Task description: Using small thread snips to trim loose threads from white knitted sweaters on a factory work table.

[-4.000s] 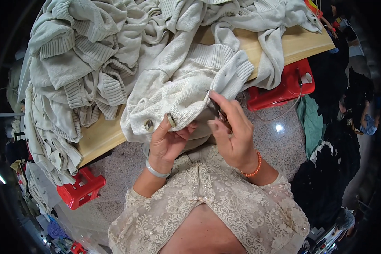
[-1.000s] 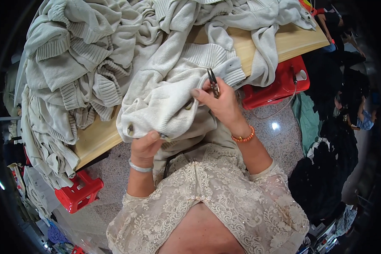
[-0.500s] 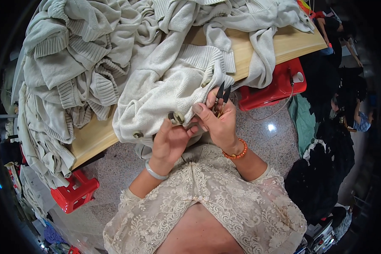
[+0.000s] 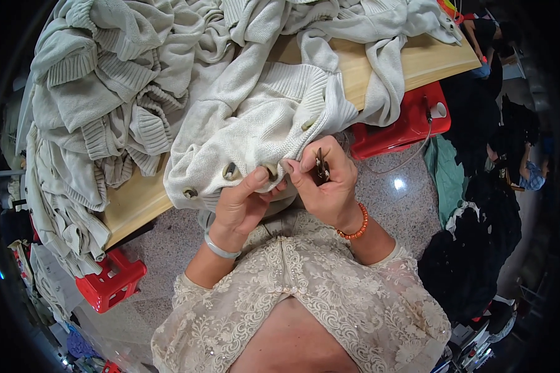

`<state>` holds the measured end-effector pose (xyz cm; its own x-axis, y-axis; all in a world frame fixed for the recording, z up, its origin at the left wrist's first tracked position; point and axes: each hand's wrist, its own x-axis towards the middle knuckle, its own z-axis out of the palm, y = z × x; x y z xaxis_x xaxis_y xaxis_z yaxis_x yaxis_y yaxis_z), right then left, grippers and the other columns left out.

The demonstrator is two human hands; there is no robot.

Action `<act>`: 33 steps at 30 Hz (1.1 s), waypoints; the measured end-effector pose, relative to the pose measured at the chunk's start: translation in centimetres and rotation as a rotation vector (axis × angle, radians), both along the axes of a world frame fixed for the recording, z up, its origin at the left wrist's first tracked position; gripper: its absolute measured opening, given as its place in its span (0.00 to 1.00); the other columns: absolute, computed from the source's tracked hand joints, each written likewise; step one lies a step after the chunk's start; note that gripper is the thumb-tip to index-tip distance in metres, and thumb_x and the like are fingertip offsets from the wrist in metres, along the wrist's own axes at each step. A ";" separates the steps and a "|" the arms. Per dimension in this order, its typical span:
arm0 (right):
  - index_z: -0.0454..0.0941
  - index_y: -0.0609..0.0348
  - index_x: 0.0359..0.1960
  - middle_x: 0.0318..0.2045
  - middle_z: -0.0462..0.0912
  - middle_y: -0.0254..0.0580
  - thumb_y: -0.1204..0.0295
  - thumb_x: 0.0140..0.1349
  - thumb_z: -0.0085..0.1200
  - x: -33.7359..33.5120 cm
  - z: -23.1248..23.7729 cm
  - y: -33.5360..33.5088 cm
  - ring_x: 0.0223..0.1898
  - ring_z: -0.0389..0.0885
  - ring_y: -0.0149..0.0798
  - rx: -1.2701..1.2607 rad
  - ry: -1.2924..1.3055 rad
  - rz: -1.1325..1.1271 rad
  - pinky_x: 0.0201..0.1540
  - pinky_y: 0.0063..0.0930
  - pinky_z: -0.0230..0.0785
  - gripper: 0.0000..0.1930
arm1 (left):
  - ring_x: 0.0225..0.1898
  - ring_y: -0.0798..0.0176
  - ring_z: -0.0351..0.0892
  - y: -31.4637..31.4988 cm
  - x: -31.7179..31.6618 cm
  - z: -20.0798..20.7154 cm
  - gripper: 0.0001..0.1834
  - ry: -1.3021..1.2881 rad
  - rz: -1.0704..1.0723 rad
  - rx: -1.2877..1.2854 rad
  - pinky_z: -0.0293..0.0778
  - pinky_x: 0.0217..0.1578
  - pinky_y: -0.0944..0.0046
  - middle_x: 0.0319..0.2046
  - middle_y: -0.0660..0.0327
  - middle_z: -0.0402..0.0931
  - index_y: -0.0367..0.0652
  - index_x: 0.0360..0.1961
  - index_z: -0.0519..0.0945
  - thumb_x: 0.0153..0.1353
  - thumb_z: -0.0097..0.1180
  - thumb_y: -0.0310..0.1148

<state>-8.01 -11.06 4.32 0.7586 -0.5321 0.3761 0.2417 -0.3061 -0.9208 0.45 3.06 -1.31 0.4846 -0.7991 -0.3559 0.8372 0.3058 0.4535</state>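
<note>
A cream knitted cardigan (image 4: 255,133) hangs over the table's near edge toward my lap. My left hand (image 4: 236,205) is closed on its front edge, thumb beside a brownish button (image 4: 270,172). More buttons sit along that edge: one with a dark middle (image 4: 231,171), one at the lower left (image 4: 190,193), one higher up (image 4: 308,124). My right hand (image 4: 333,189) pinches the edge just right of the left thumb. Tucked in its curled fingers is a small pair of dark thread snips (image 4: 321,166), its blades mostly foreshortened.
Piled cream knitwear (image 4: 121,81) covers much of the wooden table (image 4: 429,62). Under its right side stands a red plastic stool (image 4: 386,140) with a white cup-like piece on it; another red stool (image 4: 112,283) is at the lower left. Dark cloth (image 4: 473,242) lies at right.
The snips have turned from blades pointing outward to lying back in my right hand. The cardigan's edge has shifted, and the dark-centred button now shows clear of my left thumb.
</note>
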 end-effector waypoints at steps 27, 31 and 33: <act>0.73 0.64 0.54 0.26 0.73 0.42 0.71 0.58 0.57 -1.1 1.6 -2.7 0.24 0.70 0.33 -0.340 0.221 0.079 0.26 0.24 0.63 0.21 | 0.47 0.56 0.74 -0.3 -0.2 -1.1 0.32 0.013 -0.004 -0.339 0.64 0.53 0.55 0.53 0.53 0.73 0.37 0.60 0.66 0.59 0.57 0.43; 0.75 0.66 0.51 0.24 0.72 0.42 0.76 0.56 0.56 -1.3 2.4 -2.6 0.23 0.72 0.35 -0.441 0.118 0.145 0.26 0.25 0.64 0.19 | 0.54 0.56 0.73 -0.1 0.0 -1.3 0.29 0.071 -0.037 -0.348 0.66 0.57 0.55 0.56 0.54 0.71 0.40 0.57 0.69 0.58 0.59 0.41; 0.75 0.66 0.51 0.24 0.72 0.42 0.79 0.54 0.57 -1.5 2.7 -2.3 0.23 0.71 0.35 -0.380 0.173 0.231 0.25 0.25 0.64 0.20 | 0.53 0.57 0.74 0.1 -0.1 -1.4 0.28 0.079 -0.029 -0.338 0.70 0.54 0.58 0.55 0.53 0.72 0.39 0.57 0.69 0.58 0.58 0.41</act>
